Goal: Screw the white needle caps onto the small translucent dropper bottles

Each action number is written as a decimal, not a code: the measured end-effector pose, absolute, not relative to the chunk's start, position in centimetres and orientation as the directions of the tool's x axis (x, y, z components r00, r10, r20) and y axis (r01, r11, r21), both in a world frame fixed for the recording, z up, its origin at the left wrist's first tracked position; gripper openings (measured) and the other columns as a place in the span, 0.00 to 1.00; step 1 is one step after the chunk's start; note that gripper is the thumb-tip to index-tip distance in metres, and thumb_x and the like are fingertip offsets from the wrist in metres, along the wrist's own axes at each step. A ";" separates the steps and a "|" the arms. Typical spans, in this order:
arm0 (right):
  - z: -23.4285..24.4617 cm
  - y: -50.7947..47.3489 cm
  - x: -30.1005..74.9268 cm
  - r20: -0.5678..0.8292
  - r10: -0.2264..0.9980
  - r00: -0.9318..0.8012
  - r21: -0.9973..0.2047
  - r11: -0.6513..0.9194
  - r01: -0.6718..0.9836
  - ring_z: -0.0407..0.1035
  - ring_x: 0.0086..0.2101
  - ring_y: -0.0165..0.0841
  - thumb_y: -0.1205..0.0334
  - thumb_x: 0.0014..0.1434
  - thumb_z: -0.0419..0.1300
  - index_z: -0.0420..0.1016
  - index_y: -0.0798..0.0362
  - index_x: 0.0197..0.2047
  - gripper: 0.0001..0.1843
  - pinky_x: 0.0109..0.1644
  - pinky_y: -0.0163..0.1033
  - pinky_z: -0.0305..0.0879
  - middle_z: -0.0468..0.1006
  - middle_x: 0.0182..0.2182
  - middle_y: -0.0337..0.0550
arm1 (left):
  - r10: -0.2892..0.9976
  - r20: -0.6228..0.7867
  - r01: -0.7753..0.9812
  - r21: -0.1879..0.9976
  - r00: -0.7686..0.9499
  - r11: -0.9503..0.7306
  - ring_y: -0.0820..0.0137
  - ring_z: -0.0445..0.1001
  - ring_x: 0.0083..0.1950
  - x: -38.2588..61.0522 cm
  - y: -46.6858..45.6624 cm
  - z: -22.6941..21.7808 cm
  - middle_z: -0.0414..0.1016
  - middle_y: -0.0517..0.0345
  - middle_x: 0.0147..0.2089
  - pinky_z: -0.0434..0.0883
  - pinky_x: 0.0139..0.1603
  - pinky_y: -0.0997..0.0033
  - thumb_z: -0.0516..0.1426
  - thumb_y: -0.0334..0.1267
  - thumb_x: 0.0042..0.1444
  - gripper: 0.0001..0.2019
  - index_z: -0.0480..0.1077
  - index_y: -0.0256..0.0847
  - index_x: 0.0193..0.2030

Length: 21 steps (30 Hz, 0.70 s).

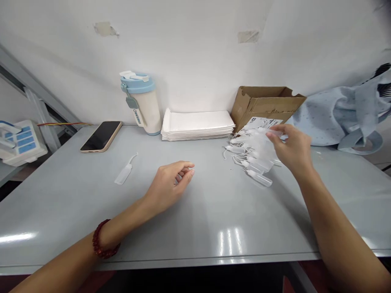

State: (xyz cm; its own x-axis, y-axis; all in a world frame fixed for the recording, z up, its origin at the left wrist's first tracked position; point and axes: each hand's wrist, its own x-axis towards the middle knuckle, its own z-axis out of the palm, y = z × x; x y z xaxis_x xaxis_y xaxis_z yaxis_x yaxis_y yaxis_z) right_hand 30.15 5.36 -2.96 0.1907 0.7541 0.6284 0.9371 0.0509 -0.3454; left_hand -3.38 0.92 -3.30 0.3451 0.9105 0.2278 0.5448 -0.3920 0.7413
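Observation:
A heap of small translucent squeeze bottles [256, 162] with thin curved tips lies right of the middle of the table. Over its far right side, my right hand [291, 148] pinches one squeeze bottle [276, 132] between thumb and fingers. My left hand [169, 183] hovers low over the middle of the table, loosely curled. A small gap shows between its thumb and forefinger, with nothing held there. To its left a single squeeze bottle [124, 174] lies apart from the heap, its bent tip pointing away from me.
White padded envelopes [198, 122] are stacked against the wall, beside an open cardboard box [269, 101]. A tumbler [143, 103] and a phone [102, 137] stand and lie at the back left. A light blue cloth bag [326, 114] occupies the back right of the grey table [195, 240].

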 end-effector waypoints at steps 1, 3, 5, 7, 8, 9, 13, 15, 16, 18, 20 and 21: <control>-3.2 5.4 30.0 0.623 0.758 0.193 -0.349 0.049 0.936 0.68 0.35 0.40 0.58 0.56 0.60 0.73 0.54 0.37 0.08 0.38 0.44 0.60 0.78 0.33 0.53 | 0.911 0.223 0.544 0.743 0.347 -0.389 0.70 0.76 0.32 -3.4 0.9 -3.3 0.78 0.55 0.31 0.74 0.32 0.73 0.54 0.40 0.59 0.12 0.73 0.36 0.43; -3.4 5.4 29.5 0.618 0.764 0.186 -0.348 0.054 0.936 0.68 0.35 0.40 0.57 0.55 0.61 0.72 0.53 0.37 0.09 0.39 0.44 0.60 0.78 0.33 0.52 | 0.913 0.214 0.547 0.744 0.348 -0.383 0.70 0.76 0.32 -3.4 1.0 -3.4 0.78 0.55 0.31 0.74 0.32 0.73 0.54 0.40 0.59 0.12 0.73 0.36 0.43; -3.5 5.3 29.0 0.617 0.767 0.177 -0.344 0.060 0.937 0.68 0.37 0.41 0.56 0.55 0.61 0.72 0.52 0.37 0.10 0.41 0.44 0.59 0.78 0.34 0.52 | 0.914 0.209 0.552 0.743 0.347 -0.379 0.70 0.76 0.32 -3.4 1.0 -3.4 0.78 0.55 0.31 0.74 0.31 0.74 0.54 0.40 0.59 0.12 0.73 0.36 0.43; -3.4 5.3 28.7 0.616 0.767 0.182 -0.347 0.057 0.936 0.68 0.38 0.42 0.56 0.54 0.62 0.72 0.52 0.37 0.10 0.42 0.45 0.59 0.78 0.35 0.51 | 0.915 0.208 0.549 0.746 0.346 -0.377 0.70 0.76 0.31 -3.5 1.0 -3.4 0.78 0.55 0.30 0.73 0.30 0.74 0.54 0.40 0.59 0.12 0.73 0.36 0.43; -3.4 5.3 28.7 0.616 0.764 0.192 -0.354 0.051 0.934 0.69 0.38 0.42 0.57 0.54 0.62 0.72 0.52 0.37 0.09 0.43 0.45 0.59 0.78 0.35 0.51 | 0.915 0.208 0.547 0.748 0.345 -0.376 0.70 0.76 0.32 -3.5 1.0 -3.4 0.78 0.55 0.30 0.73 0.31 0.74 0.54 0.40 0.59 0.12 0.73 0.36 0.43; -3.3 5.3 28.7 0.615 0.761 0.206 -0.365 0.043 0.930 0.69 0.37 0.42 0.58 0.54 0.62 0.72 0.52 0.37 0.09 0.43 0.46 0.60 0.78 0.34 0.51 | 0.915 0.207 0.545 0.750 0.345 -0.375 0.70 0.76 0.32 -3.5 1.0 -3.3 0.78 0.55 0.30 0.73 0.31 0.74 0.54 0.40 0.59 0.12 0.73 0.35 0.43; -3.1 5.1 29.0 0.599 0.756 0.264 -0.418 0.014 0.908 0.70 0.36 0.41 0.60 0.52 0.64 0.72 0.52 0.35 0.08 0.44 0.46 0.61 0.79 0.34 0.50 | 0.917 0.197 0.548 0.751 0.347 -0.369 0.70 0.76 0.32 -3.5 1.0 -3.1 0.78 0.55 0.31 0.74 0.32 0.73 0.54 0.40 0.59 0.12 0.73 0.36 0.43; -2.9 5.0 29.1 0.591 0.760 0.272 -0.433 0.015 0.901 0.71 0.36 0.40 0.60 0.51 0.64 0.73 0.52 0.34 0.07 0.44 0.45 0.62 0.80 0.34 0.51 | 0.919 0.194 0.547 0.755 0.343 -0.363 0.70 0.76 0.32 -3.5 1.0 -3.1 0.77 0.55 0.31 0.74 0.32 0.73 0.53 0.40 0.59 0.12 0.73 0.35 0.44; -2.8 5.0 29.1 0.589 0.761 0.274 -0.438 0.016 0.899 0.72 0.36 0.40 0.60 0.52 0.63 0.73 0.52 0.34 0.07 0.44 0.44 0.63 0.80 0.35 0.51 | 0.921 0.192 0.545 0.757 0.339 -0.359 0.70 0.76 0.32 -3.5 1.0 -3.0 0.77 0.55 0.31 0.73 0.32 0.73 0.53 0.40 0.59 0.13 0.73 0.35 0.44; -2.7 4.9 29.0 0.586 0.760 0.280 -0.446 0.014 0.895 0.72 0.36 0.39 0.60 0.52 0.63 0.73 0.52 0.34 0.07 0.43 0.44 0.64 0.80 0.35 0.52 | 0.925 0.187 0.546 0.762 0.331 -0.350 0.70 0.76 0.33 -3.6 1.0 -3.0 0.77 0.55 0.31 0.73 0.32 0.73 0.53 0.40 0.59 0.13 0.73 0.35 0.44; -2.6 4.9 29.0 0.591 0.751 0.294 -0.450 0.005 0.893 0.73 0.35 0.39 0.60 0.51 0.63 0.73 0.52 0.33 0.06 0.43 0.44 0.64 0.80 0.35 0.50 | 0.927 0.184 0.543 0.766 0.327 -0.344 0.69 0.76 0.33 -3.6 1.1 -3.1 0.77 0.55 0.31 0.73 0.33 0.72 0.53 0.41 0.59 0.13 0.73 0.35 0.44; -2.6 4.9 28.9 0.597 0.743 0.304 -0.451 -0.002 0.892 0.73 0.35 0.38 0.61 0.51 0.63 0.73 0.52 0.33 0.06 0.43 0.45 0.64 0.80 0.34 0.49 | 0.928 0.184 0.540 0.770 0.324 -0.341 0.69 0.76 0.33 -3.6 1.1 -3.1 0.77 0.55 0.32 0.73 0.34 0.72 0.53 0.41 0.59 0.13 0.73 0.35 0.44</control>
State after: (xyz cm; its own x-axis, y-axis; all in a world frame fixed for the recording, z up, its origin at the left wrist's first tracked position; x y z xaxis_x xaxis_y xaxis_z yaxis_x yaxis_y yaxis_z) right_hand 28.91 4.86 -2.64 0.3037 0.7426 0.5969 0.8924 -0.0022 -0.4512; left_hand -3.63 1.12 -3.09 0.3238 0.9281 0.1837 0.5400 -0.3407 0.7696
